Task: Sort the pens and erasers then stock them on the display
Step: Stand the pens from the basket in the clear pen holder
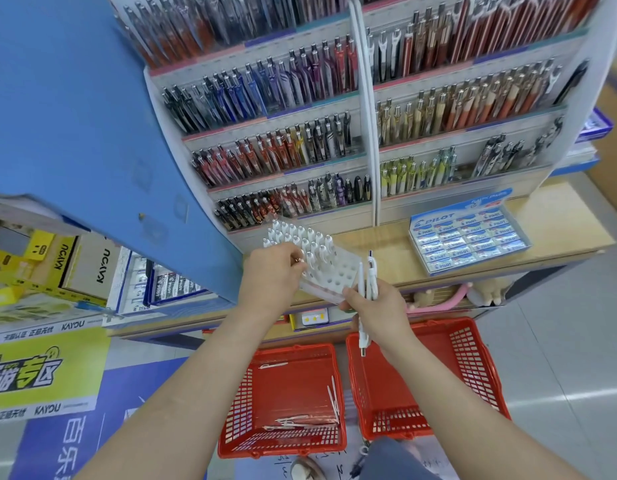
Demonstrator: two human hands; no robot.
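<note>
The right grip (376,306) is closed round a few white pens (368,277), held upright. Their clip ends rise above the fist and their lower ends stick out beneath it. Its fingertips (346,296) touch the near corner of a white rack (334,275), which sits tilted just left of this grip.

The left grip (272,271) is narrow, with fingers curled onto the rack's left side and fingertips among the rack pens (301,239). Whether they pinch one pen or only the rack's edge cannot be told. The rack pens fill the rows farthest from both grips, while the holes nearest the right grip are bare.

Beyond the right grip and off to its right, a box of erasers (468,237) lies flat on the wooden worktop (379,240). Past both grips stands the display (364,109), with tiers of pens in many colours leaning in rows. A blue panel (75,116) stands to the left of the left grip.

Below the grips, on the floor, two red baskets sit side by side. The left basket (236,403) has several white pens lying loose in it. The right basket (473,358) is under the right forearm.
</note>
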